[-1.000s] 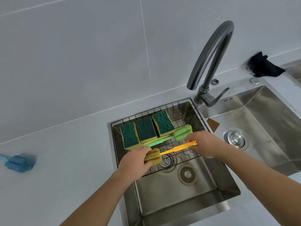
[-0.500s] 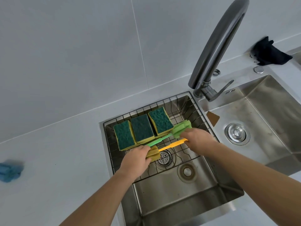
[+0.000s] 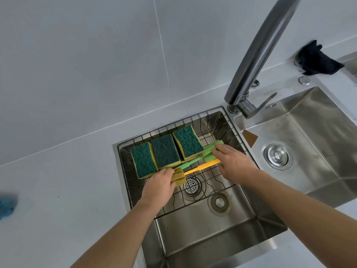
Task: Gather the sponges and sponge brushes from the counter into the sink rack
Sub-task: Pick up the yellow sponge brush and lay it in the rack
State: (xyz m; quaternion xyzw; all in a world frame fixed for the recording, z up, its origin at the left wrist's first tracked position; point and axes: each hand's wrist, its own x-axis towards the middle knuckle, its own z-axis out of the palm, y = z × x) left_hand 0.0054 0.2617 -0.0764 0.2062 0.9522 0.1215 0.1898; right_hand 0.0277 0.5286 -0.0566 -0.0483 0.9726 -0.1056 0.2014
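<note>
Left grip (image 3: 158,185): fingers curled, pinching the ridged yellow foam head of one yellow sponge brush (image 3: 201,169). Right grip (image 3: 234,164): fingers stretched flat, resting over the far end of that brush's handle and touching the green foam head beyond it; whether it clamps the handle cannot be told.

Sponge brushes in the wire sink rack (image 3: 224,187): two. Yellow one, slim plastic handle, long axis running from the left grip up and right to the right grip, head at the near-left end. One green sponge brush (image 3: 190,164), just behind and nearly parallel, block-shaped foam head at the far-right end under the right fingertips.

Sponges (image 3: 165,150): three, rectangular, yellow foam with coarse dark-green scouring faces upward, side by side in a row behind both brushes, leaning against the rack's back left.

Rack: one, thin dark wire grid, sitting in the left steel sink basin (image 3: 212,238).

Desk (image 3: 58,190), pale and smooth: one blurred blue item (image 3: 6,205) far left of the left grip.

Far right: one curved steel tap (image 3: 257,51); one black cloth (image 3: 316,59).
</note>
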